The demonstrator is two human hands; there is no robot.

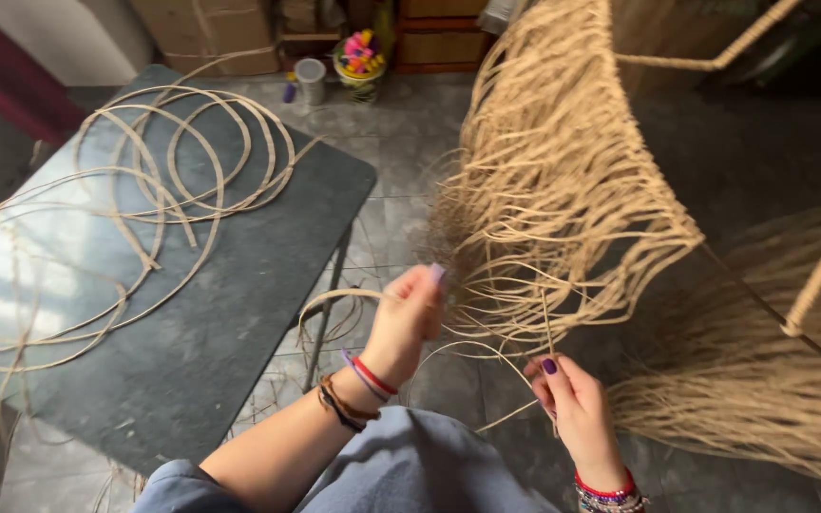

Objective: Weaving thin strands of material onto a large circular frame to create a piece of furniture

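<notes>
My left hand (409, 318) is raised near the middle of the view, its fingers closed around a thin tan cane strand (334, 296) that loops down to the left. My right hand (574, 404) sits lower right, pinching another thin cane strand (546, 328) that rises toward a woven frame. That frame (563, 161) carries a thick fringe of loose tan fibres hanging beside both hands. Cord bracelets circle both wrists.
A dark grey table (230, 313) at left holds large coils of flat cane (182, 152). A second fibre-covered frame (810, 313) stands at right. On the tiled floor at the back are a white cup (312, 80), a colourful basket (360, 57) and cardboard boxes (211, 33).
</notes>
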